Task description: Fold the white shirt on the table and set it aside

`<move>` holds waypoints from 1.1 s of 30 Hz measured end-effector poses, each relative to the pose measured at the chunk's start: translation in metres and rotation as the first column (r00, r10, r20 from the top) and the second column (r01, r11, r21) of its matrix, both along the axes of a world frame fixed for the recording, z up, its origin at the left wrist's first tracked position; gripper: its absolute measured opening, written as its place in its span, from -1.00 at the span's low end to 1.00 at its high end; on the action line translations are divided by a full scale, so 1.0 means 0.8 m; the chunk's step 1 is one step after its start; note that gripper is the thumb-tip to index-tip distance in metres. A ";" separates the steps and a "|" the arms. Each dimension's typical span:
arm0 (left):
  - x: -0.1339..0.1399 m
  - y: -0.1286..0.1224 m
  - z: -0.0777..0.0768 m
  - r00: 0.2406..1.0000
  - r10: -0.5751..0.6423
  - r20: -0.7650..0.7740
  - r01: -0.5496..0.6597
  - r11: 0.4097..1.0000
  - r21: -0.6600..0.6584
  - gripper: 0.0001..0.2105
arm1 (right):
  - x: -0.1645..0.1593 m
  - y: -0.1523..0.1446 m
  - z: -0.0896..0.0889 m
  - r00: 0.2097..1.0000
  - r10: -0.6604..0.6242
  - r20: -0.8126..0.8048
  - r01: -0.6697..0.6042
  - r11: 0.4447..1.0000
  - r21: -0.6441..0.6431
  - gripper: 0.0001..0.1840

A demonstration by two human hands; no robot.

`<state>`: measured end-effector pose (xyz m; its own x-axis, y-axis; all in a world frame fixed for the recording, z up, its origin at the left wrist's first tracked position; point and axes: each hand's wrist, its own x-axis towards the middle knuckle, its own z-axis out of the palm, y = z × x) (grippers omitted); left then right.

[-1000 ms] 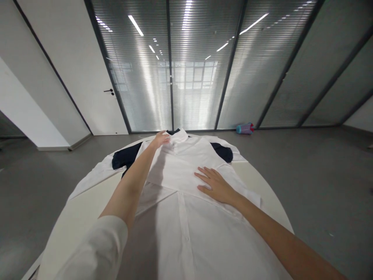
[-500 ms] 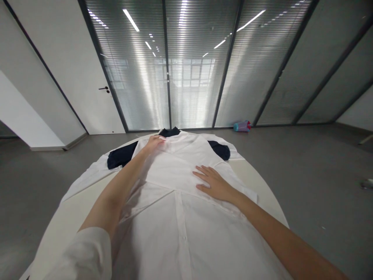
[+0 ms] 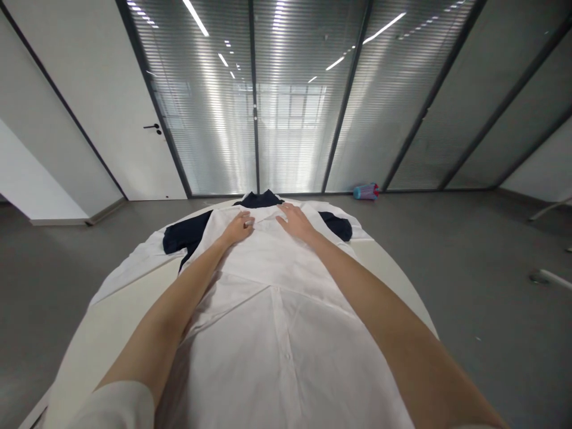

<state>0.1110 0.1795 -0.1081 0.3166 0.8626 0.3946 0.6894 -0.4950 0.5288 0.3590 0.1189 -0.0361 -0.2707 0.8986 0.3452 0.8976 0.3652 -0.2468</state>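
A white shirt [image 3: 277, 262] with a button strip down its lower middle is spread over the table, its top lying on a dark navy garment [image 3: 187, 232]. The navy collar shows beyond the shirt's far edge, and navy parts stick out at both sides. My left hand [image 3: 239, 229] is at the shirt's upper left, with curled fingers and thumb closing on the cloth. Close to the navy collar, my right hand [image 3: 297, 221] rests on the upper part of the shirt, fingers stretched and thumb apart.
The pale rounded table [image 3: 114, 322] carries more white cloth [image 3: 138, 268] at its far left. On the floor by the glass partition [image 3: 290, 137] lies a blue and red object [image 3: 366, 191]. A white door [image 3: 138, 155] is at left; light-coloured legs [image 3: 552, 279] show at right.
My right hand has moved from the middle right of the shirt up and left, close to the collar. My left hand has shifted slightly nearer, its fingers more curled. More navy cloth shows at left.
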 end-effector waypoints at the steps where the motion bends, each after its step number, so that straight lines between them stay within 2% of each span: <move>1: 0.000 -0.002 0.000 1.000 -0.002 -0.025 0.002 1.000 0.003 -0.65 | -0.010 0.010 -0.005 0.999 0.002 0.052 -0.002 1.000 0.003 -0.40; 4: 0.000 -0.006 0.001 0.987 0.034 -0.155 -0.032 0.999 0.018 -0.62 | -0.026 0.026 -0.028 0.985 -0.021 0.172 0.031 0.998 -0.058 -0.41; 8: 0.004 -0.015 0.002 0.902 0.152 -0.403 -0.140 0.988 0.060 -0.59 | -0.023 0.027 -0.059 0.978 -0.050 0.203 0.078 0.989 -0.129 -0.44; 12: 0.008 -0.022 0.005 0.875 0.201 -0.441 -0.126 0.973 0.195 -0.62 | -0.019 0.024 -0.071 0.979 -0.087 0.183 0.106 0.990 -0.097 -0.44; 13: 0.008 -0.022 0.006 0.883 0.181 -0.432 -0.081 0.967 0.240 -0.63 | -0.019 0.023 -0.071 0.979 -0.093 0.183 0.110 0.990 -0.087 -0.43; 15: 0.008 -0.022 0.008 0.908 0.068 -0.414 0.059 0.957 0.286 -0.61 | -0.019 0.022 -0.070 0.979 -0.093 0.180 0.107 0.992 -0.065 -0.42; 18: 0.007 -0.020 0.007 0.921 -0.108 -0.375 0.199 0.957 0.213 -0.58 | -0.019 0.023 -0.068 0.981 -0.090 0.174 0.107 0.990 -0.092 -0.40; 23: 0.008 -0.016 0.001 0.951 -0.106 -0.291 0.137 0.987 0.087 -0.61 | -0.021 0.024 -0.068 0.986 -0.122 0.117 0.140 0.976 -0.169 -0.41; 27: 0.010 -0.013 -0.002 0.972 -0.108 -0.211 0.118 0.992 0.035 -0.66 | -0.015 0.028 -0.064 0.994 -0.101 -0.051 0.085 0.965 -0.250 -0.42; 30: 0.011 -0.015 -0.003 0.978 -0.123 -0.168 0.131 0.991 0.035 -0.66 | 0.017 0.029 -0.050 0.969 -0.032 -0.246 -0.057 0.935 -0.349 -0.46; 33: 0.010 -0.020 0.000 0.969 -0.109 -0.222 0.127 0.990 0.066 -0.68 | 0.078 0.016 -0.029 0.906 -0.075 -0.418 -0.106 0.914 -0.392 -0.57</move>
